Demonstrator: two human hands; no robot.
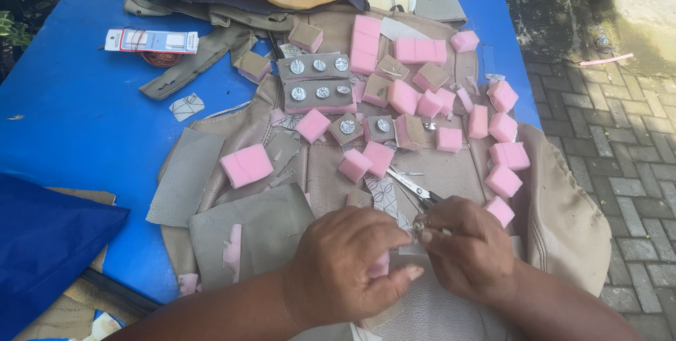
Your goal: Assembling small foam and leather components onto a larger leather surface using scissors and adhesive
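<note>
Blue table (77,115), fingers (415,273) on silver button (420,228)

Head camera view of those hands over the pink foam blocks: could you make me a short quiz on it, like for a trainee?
1. True or false: the left hand and the right hand meet over the beige leather sheet.
2. What lies just beyond the right hand's fingers? A) scissors B) a hammer C) a ruler
3. What colour is the table cover under the work?

Key:
1. True. Both hands pinch a small metal piece between them, with a bit of pink foam at the left palm.
2. A, the scissors, blades pointing away.
3. Blue; pink foam blocks and beige strips with round metal studs lie on the leather.
</note>
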